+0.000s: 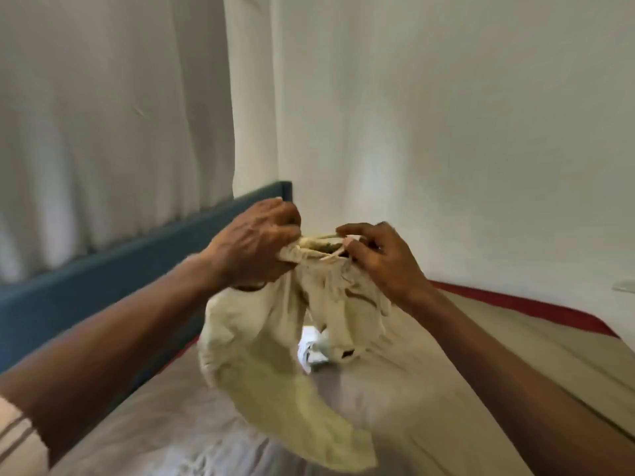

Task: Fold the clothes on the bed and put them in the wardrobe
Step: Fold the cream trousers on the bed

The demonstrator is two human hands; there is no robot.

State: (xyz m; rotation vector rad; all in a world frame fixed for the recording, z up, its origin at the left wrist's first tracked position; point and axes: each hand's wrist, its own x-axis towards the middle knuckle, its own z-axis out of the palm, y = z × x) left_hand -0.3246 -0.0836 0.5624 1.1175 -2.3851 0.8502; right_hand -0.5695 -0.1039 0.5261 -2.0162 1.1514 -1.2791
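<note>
The pale cream garment point(275, 359) hangs in the air above the bed point(481, 389), held up by its top edge between both hands. That edge, a thin hem or band, stretches in a short line from one hand to the other, and the rest of the cloth drops below them in loose folds. One long flap trails down and toward the camera, blurred at its end; whether it touches the sheet cannot be told.

The left hand point(254, 245) grips the left end of the edge, its fingers curled tightly round a bunched wad of the fabric. The right hand point(381, 259) pinches the right end between thumb and fingertips, with the other fingers bent loosely over the cloth. The two hands are near each other, apart only by the short stretch of hem.

Beneath the hanging garment a small white bundle of cloth point(312, 352) lies on the beige sheet. A blue bed frame point(103, 280) runs along the left side, with a white curtain point(103, 115) hanging behind it.
</note>
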